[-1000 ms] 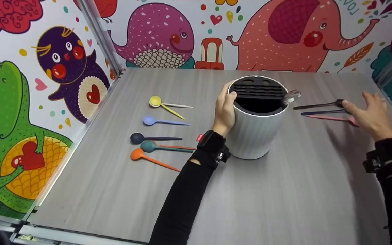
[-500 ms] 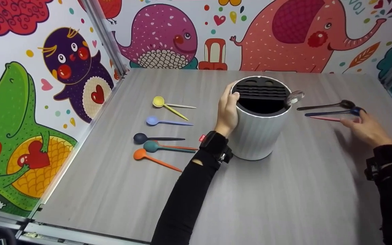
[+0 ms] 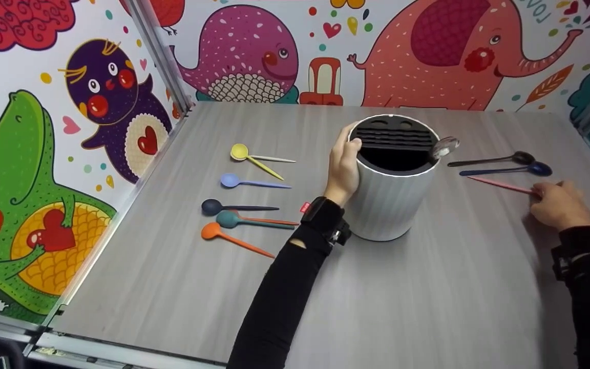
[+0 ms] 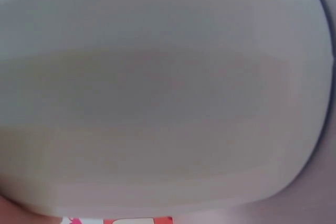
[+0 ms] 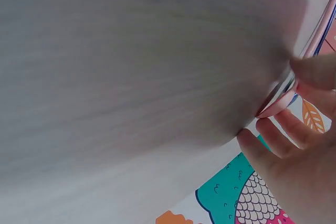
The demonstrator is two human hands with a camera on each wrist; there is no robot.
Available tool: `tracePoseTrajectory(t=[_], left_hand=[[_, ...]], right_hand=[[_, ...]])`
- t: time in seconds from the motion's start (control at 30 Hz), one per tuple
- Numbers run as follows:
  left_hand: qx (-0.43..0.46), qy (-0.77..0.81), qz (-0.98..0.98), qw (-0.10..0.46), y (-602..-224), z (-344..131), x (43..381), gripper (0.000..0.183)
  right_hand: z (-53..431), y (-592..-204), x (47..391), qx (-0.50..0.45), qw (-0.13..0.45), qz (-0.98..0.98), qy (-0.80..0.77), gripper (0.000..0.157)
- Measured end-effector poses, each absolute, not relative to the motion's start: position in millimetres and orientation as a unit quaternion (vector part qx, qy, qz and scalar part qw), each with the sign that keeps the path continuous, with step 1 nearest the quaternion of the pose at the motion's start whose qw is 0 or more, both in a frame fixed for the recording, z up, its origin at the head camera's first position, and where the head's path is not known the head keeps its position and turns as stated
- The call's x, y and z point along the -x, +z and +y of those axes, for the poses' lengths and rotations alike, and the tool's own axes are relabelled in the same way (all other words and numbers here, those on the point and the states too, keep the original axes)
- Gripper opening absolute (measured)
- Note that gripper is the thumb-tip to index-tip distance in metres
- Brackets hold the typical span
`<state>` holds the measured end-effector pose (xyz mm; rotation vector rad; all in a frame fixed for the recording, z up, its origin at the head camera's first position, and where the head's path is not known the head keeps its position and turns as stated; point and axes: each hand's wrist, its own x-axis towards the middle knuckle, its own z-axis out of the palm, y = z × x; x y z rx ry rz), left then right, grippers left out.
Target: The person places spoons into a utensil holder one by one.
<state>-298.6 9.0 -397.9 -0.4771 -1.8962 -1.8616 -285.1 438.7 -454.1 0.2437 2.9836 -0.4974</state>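
Note:
My left hand (image 3: 342,169) grips the left side of a ribbed grey-white utensil holder (image 3: 384,210), its thumb at the rim. The holder's wall (image 4: 157,93) fills the left wrist view. A clear spoon (image 3: 444,147) leans out of the dark opening on the right. On the right, my right hand (image 3: 561,205) pinches a pink spoon (image 3: 502,185) near its bowl. From the head that bowl is hidden; the right wrist view shows the pink bowl (image 5: 278,105) between thumb and fingers. Just beyond lie a dark blue spoon (image 3: 540,168) and a dark brown spoon (image 3: 522,158).
Left of the holder several spoons lie on the grey table (image 3: 172,287): a yellow one (image 3: 239,151) across a white-handled one, a lavender one (image 3: 230,180), a navy one (image 3: 212,207), a teal one (image 3: 227,219) over an orange-red handle, and an orange one (image 3: 211,231). Printed panels (image 3: 325,51) border the table.
My right hand has come down from above the spoons toward me and now holds the pink spoon's bowl end, uncovering the blue spoon. The left hand stays on the holder.

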Motion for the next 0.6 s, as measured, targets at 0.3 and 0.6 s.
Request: tracePoseTrajectory(t=[0.3, 0.6], left_hand=[[0.171, -0.668, -0.689, 0.224, -398.8, 9.3, 298.6, 0.061], [0.171, -0.666, -0.691, 0.222, -396.4, 8.8, 298.9, 0.06]], right_hand=[[440.1, -458.0, 281.0, -0.083, 0.008, 0.985, -0.15, 0.029], [436.7, -451.3, 280.6, -0.125, -0.005, 0.947, -0.294, 0.048]])
